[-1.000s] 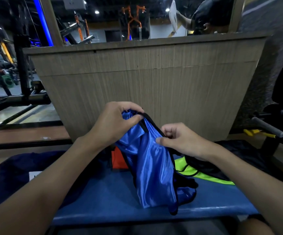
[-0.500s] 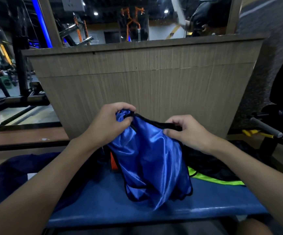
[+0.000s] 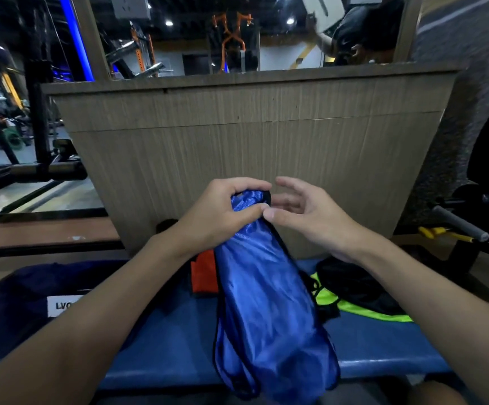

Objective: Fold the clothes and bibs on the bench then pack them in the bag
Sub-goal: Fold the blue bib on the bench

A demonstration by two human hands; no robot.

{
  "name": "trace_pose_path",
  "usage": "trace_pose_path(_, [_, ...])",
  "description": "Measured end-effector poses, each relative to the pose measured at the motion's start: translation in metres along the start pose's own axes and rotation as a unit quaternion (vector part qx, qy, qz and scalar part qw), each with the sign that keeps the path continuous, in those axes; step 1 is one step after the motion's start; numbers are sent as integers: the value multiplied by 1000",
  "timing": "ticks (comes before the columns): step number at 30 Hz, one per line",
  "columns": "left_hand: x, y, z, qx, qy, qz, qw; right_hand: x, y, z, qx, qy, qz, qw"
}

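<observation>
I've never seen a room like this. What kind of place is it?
Probably a gym: there's a padded blue bench, a black weight rack on the left, and an orange machine farther back.

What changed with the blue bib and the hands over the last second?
The right hand brought its corner of the blue bib across to the left hand and let go; it is open. The left hand grips the gathered top, so the bib hangs narrower. The orange bib, yellow bib and bag have not moved.
</observation>
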State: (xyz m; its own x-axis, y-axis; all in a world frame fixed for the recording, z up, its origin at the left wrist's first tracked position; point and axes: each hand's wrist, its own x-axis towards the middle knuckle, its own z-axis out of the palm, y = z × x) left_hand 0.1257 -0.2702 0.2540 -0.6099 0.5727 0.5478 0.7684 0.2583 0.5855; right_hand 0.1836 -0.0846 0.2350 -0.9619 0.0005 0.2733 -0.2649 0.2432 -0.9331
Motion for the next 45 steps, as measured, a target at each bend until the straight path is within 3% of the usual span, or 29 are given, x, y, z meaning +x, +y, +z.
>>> trace_pose_path(6, [-6,-9,0,9,5,10,1000,3,0,7,13,6,-48,999])
trace_pose_path(11, [-13,-19,-4,-78,28,-94,992,5,1,0,7,110,-79,991])
trace_pose_path(17, [-7,-10,3,-116,44,-68,990,-1,-4,-3,23,18,-66,997])
trace_pose_path(21, [-6,-10,6,-154,29,-68,985,2,-6,-2,-39,65,-127,989])
trace_pose_path(29, [-11,-15,17,-271,50,-112,955,1,-1,-3,-67,145,-129,979])
trace_pose_path(34, [-1,-4,19,-257,95,-94,957,-4,-9,-2,-45,88,-88,991])
trace_pose_path(37, [1,2,23,-279,75,-89,953,-6,-11,-2,-79,77,-115,987])
trace_pose_path(41, [-6,1,32,-295,30,-136,945,-6,-11,-4,-71,137,-162,975])
trace_pose_path(45, [-15,-14,38,-239,-24,-170,956,-8,-13,-14,-56,174,-181,966])
